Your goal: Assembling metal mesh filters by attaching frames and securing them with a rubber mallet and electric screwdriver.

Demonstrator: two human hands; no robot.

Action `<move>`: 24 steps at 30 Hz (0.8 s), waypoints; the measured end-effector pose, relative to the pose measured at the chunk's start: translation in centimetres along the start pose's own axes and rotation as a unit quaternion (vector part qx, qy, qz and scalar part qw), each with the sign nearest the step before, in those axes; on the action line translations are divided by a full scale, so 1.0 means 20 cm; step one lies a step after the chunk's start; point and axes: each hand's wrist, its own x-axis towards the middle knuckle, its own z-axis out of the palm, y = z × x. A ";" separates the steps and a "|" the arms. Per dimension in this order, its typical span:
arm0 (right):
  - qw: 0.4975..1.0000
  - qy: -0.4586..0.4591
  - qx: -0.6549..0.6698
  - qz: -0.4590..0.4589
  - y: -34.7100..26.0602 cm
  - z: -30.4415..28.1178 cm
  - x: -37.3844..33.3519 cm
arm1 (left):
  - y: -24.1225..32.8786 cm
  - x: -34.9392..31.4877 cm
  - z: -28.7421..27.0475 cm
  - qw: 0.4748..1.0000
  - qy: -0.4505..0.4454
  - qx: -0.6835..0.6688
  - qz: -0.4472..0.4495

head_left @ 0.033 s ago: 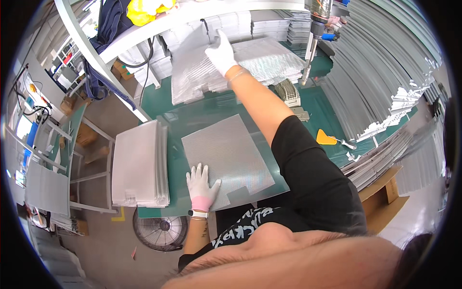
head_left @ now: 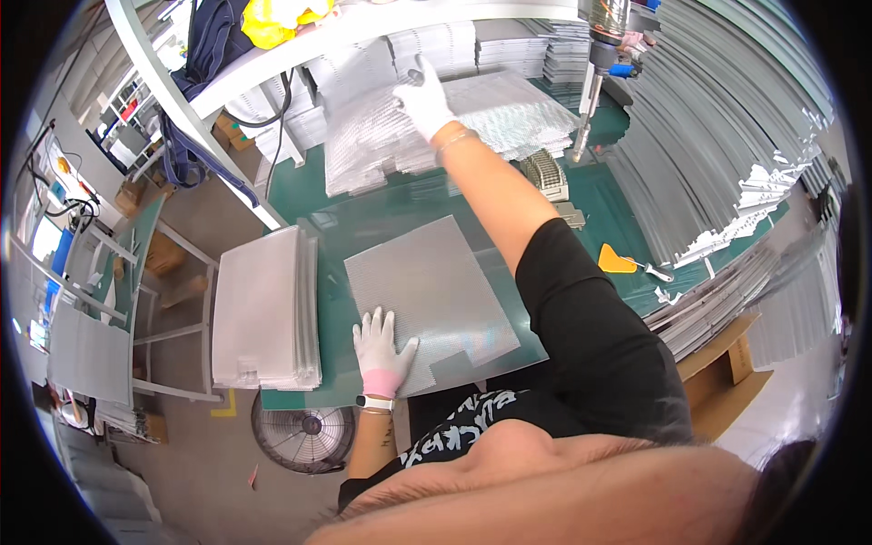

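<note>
My left hand (head_left: 381, 349) wears a white glove with a pink cuff. It lies flat, fingers spread, on the lower left edge of a grey, finely patterned sheet (head_left: 431, 295) with notched corners. Across the table my right hand (head_left: 423, 102), also gloved, reaches over a pile of clear bubble-wrap sheets (head_left: 509, 113). One finger points up while the others curl in at a raised, see-through bubble-wrap sheet (head_left: 359, 113); its edge inside the fingers is partly hidden. Left of the grey sheet stands a neat stack of pale, film-covered sheets (head_left: 259, 309).
White stacks (head_left: 431, 50) line the back under a white shelf (head_left: 363, 25). A hanging power screwdriver (head_left: 595, 82) is at right, near a ridged beige block (head_left: 545, 177) and a yellow scraper (head_left: 618, 260). Long grey strips (head_left: 699, 136) fill the right side. A fan (head_left: 309, 434) stands below.
My right hand has shifted slightly right and toward me at the bubble-wrap pile. My left hand stays flat on the grey sheet.
</note>
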 end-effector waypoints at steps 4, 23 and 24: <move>0.928 -0.145 0.322 0.121 -0.06 -0.17 0.02 | -0.01 -0.02 0.00 1.000 -0.001 -0.003 -0.007; 0.988 -0.114 -0.103 -0.033 -0.14 -0.21 0.04 | 0.00 0.02 0.01 1.000 0.009 0.009 0.007; 0.988 -0.111 -0.102 -0.029 -0.17 -0.25 0.00 | -0.01 0.02 0.01 1.000 0.012 0.011 0.013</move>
